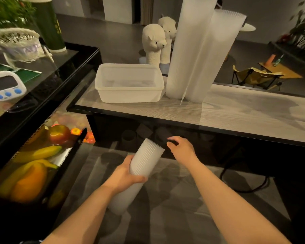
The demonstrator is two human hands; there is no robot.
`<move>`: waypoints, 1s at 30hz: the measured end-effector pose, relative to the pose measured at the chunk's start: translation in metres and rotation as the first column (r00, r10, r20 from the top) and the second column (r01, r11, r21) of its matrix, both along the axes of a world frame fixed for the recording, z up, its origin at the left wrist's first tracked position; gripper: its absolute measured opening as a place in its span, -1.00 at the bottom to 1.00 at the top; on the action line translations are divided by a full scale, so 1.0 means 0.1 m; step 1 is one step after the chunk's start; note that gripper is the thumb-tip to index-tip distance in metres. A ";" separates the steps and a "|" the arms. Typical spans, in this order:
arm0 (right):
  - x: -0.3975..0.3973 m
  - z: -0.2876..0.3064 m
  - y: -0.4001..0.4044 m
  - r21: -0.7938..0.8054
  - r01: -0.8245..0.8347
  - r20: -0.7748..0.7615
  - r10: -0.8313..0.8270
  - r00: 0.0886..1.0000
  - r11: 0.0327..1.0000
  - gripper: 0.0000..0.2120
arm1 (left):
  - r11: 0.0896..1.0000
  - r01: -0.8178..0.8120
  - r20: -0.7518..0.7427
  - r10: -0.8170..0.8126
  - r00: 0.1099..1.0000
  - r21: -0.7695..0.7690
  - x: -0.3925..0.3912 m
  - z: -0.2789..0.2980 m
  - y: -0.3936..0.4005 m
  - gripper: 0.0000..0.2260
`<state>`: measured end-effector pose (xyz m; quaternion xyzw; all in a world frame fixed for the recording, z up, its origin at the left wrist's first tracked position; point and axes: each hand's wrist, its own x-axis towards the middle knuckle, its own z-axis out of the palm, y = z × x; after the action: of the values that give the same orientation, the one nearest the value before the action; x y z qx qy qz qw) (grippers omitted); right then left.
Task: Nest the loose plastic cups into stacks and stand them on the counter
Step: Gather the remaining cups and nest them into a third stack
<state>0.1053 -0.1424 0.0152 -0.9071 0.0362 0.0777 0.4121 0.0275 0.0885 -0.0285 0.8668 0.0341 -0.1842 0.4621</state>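
Head camera footage looked down past a wood-grain counter toward both forearms held below its front edge. A nested stack of translucent plastic cups was gripped around its middle by the left hand, fingers and thumb curled round it; the stack was held tilted, rims pointing up toward the counter. The right hand was seen just beside the stack's upper end, apart from it, its fingers loosely curled with nothing held. Two tall cup stacks were stood upright on the counter, touching each other, just right of a white plastic tub. Two plush alpacas were visible behind the tub. At the left, bananas and other fruit were seen in a black display case, and a small digital timer was placed on top.
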 end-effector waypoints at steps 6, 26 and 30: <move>0.52 -0.30 0.11 -0.301 -0.004 -0.278 -0.084 0.957 0.954 -0.60 | 0.999 -0.029 -0.026 0.030 0.999 0.014 0.02 0.00 0.15 -0.14; 0.69 -0.38 0.29 -0.252 -0.021 -0.211 -0.034 0.977 0.967 -0.43 | 0.987 -0.013 -0.017 0.016 1.000 0.160 0.21 -0.02 0.42 -0.17; 0.42 -0.39 0.11 -0.084 0.314 -0.221 -0.325 0.920 0.946 -0.55 | 0.993 0.022 -0.051 -0.016 0.999 0.119 0.19 -0.04 0.33 -0.19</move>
<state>0.1476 -0.1312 -0.0237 -0.8831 0.2332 0.1140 0.3908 0.0462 0.1215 -0.0328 0.8882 0.0484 -0.2079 0.4068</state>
